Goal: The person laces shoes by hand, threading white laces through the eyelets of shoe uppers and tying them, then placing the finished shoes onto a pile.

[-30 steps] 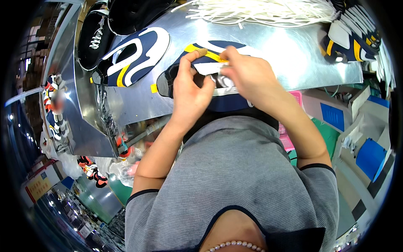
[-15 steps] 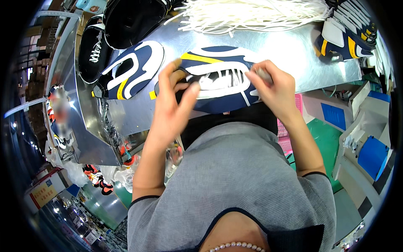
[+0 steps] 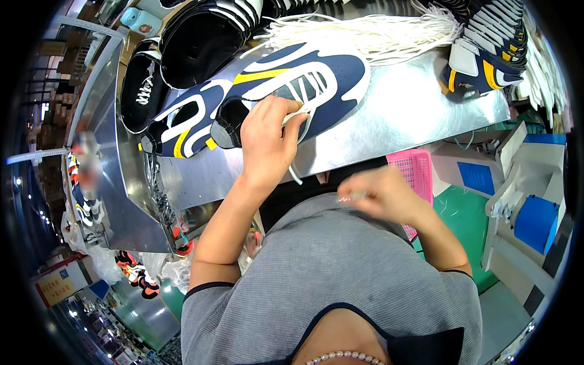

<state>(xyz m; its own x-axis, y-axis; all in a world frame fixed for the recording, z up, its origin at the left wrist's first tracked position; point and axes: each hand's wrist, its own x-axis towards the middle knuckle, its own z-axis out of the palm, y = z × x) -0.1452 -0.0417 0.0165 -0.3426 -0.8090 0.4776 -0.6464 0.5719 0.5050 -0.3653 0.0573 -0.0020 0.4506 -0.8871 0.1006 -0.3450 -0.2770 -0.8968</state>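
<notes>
Hands apart. The left hand (image 3: 269, 143) pinches a lace (image 3: 306, 111) over a navy shoe (image 3: 342, 91) lying mid-counter (image 3: 420, 106). The right hand (image 3: 380, 193), blurred and curled, is off the near edge; I cannot tell whether it grips anything. Another shoe (image 3: 198, 130) lies toward the left edge, spare laces (image 3: 377, 38) by the far edge.

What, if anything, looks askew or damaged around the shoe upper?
Nothing looks visibly spilled or damaged. At most, a white lace end trails loose beside the left hand, near the edge of the bench, which looks untidy rather than wrong.
</notes>
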